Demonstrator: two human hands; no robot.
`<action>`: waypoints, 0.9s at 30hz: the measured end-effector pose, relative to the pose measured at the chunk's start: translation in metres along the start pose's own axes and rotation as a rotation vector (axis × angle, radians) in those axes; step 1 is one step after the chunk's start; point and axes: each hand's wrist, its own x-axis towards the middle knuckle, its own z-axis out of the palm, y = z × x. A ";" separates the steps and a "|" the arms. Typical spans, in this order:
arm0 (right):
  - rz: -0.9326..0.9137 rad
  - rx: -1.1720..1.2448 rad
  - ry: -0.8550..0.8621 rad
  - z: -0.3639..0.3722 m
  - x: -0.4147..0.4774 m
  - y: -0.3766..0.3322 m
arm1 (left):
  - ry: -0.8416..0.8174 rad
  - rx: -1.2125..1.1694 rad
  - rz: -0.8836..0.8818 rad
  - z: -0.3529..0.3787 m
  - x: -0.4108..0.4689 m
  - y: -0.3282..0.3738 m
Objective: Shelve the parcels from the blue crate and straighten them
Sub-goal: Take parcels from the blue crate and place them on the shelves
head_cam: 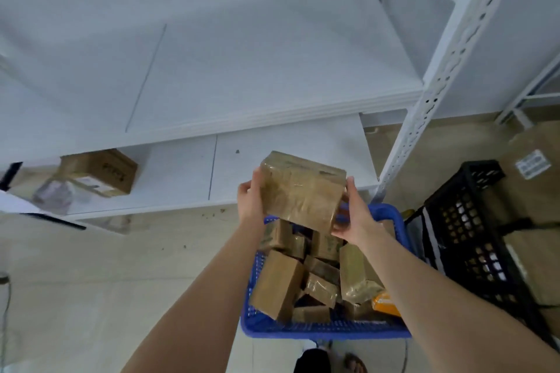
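Observation:
A brown taped cardboard parcel [300, 191] is held above the blue crate [321, 328]. My left hand [250, 200] grips its left side and my right hand [356, 215] grips its right side and lower corner. Inside the crate lie several more brown parcels [277, 285] and an orange packet [385, 304]. The white lower shelf [288, 154] lies just beyond the held parcel, with a wider white shelf [212, 70] above it. A brown box [100, 171] stands at the left end of the lower shelf.
A black lattice crate [472, 239] stands right of the blue crate, with large cardboard boxes [533, 179] beyond it. A white perforated shelf upright [436, 91] rises at the right. Clear-wrapped packets [54, 194] lie by the brown box. The floor is beige tile.

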 end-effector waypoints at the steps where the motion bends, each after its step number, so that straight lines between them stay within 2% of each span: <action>1: -0.002 0.013 -0.048 0.006 -0.013 -0.005 | 0.008 -0.029 0.021 -0.005 -0.009 0.012; 4: 0.003 0.026 -0.164 0.024 -0.049 -0.015 | 0.016 -0.092 0.066 -0.022 -0.035 0.044; 8: -0.105 0.057 -0.198 0.050 -0.086 -0.020 | -0.069 -0.061 0.090 -0.048 -0.060 0.077; 12: -0.246 -0.087 -0.263 0.074 -0.115 -0.018 | -0.132 0.032 0.096 -0.076 -0.081 0.103; 16: -0.229 -0.108 -0.346 0.093 -0.137 -0.020 | -0.182 -0.115 0.168 -0.110 -0.082 0.123; 19: -0.277 -0.056 -0.298 0.113 -0.151 -0.015 | -0.166 -0.124 0.232 -0.128 -0.081 0.138; 22: -0.343 -0.026 -0.243 0.137 -0.157 -0.001 | -0.229 -0.080 0.227 -0.144 -0.082 0.156; 27: -0.353 0.006 -0.257 0.180 -0.165 0.022 | -0.214 0.044 0.256 -0.177 -0.071 0.188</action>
